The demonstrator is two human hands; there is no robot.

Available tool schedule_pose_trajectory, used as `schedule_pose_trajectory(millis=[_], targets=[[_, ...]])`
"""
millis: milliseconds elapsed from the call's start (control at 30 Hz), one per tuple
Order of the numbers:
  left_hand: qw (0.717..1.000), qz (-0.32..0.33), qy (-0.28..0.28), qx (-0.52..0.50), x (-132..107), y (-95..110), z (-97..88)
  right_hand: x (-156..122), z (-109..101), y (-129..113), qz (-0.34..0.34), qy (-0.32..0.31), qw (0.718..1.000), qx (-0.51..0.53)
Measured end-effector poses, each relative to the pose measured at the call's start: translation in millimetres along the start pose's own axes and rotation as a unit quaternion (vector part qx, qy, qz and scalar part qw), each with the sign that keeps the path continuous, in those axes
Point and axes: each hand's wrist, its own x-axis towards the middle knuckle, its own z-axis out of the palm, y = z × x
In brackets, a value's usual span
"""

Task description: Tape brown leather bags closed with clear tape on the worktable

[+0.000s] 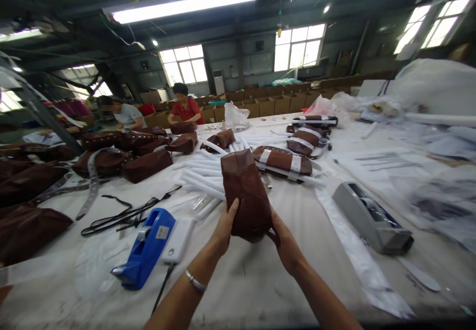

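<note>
A brown leather bag (247,196) is held up over the white table (238,290), one end tipped toward the far side. My left hand (225,228) grips its near left edge, the thumb lying on the brown surface. On the opposite side my right hand (282,238) is closed around the lower right edge; the fingers of both hands are partly hidden behind the bag. Just beyond it lie white foam-like rolls (206,176) and a wrapped brown bag (284,161) with white bands around it.
Left of me sit a blue tape dispenser (147,248), a white power bank (178,241) with a cable, and black straps (130,216). Several brown bags (148,164) fill the left side. A grey tape dispenser (372,216) stands right. Two people work across the table.
</note>
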Motion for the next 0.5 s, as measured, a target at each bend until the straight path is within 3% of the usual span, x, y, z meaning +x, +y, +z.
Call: schedule_pose_trajectory(millis=[100, 167, 233, 300, 367, 400, 500], targets=[[0.990, 0.003, 0.025, -0.137, -40, -15, 27.2, -15, -28, -31, -0.065, -0.016, 0.993, -0.096], [0.991, -0.024, 0.012, -0.131, -68, -22, 35.8, -25, -52, -56, -0.107, -0.047, 0.977, -0.179], [0.990, -0.098, -0.088, -0.053, -95, -24, 37.4, -33, -74, -77, -0.137, -0.065, 0.953, -0.262], [0.959, -0.161, -0.226, 0.049, -119, -17, 31.3, -41, -89, -88, -0.154, -0.071, 0.926, -0.336], [0.935, -0.164, -0.293, 0.116, -134, -4, 18.1, -48, -96, -85, -0.160, -0.084, 0.902, -0.393], [0.940, -0.141, -0.279, 0.137, -137, 3, 9.9, -52, -97, -80, -0.161, -0.098, 0.888, -0.420], [0.959, -0.003, -0.147, 0.242, -132, 18, -11.8, -59, -92, -56, -0.172, -0.158, 0.842, -0.486]])
